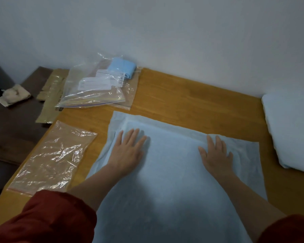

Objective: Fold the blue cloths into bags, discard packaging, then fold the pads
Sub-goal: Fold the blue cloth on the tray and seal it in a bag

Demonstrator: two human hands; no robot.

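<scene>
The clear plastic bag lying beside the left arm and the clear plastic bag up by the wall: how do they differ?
The clear plastic bag beside the left arm looks empty; the clear plastic bag by the wall holds a folded blue cloth. The near bag lies alone and flat; the far bag lies in a pile with other bags and white labels. Both are crinkled and see-through, and both lie on the wooden table.

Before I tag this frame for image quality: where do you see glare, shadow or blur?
Head view: dim, bluish light; glare streaks on the empty clear bag and the stacked bags; a soft shadow darkens the blue cloth toward the near edge; the whole picture is slightly soft.
</scene>
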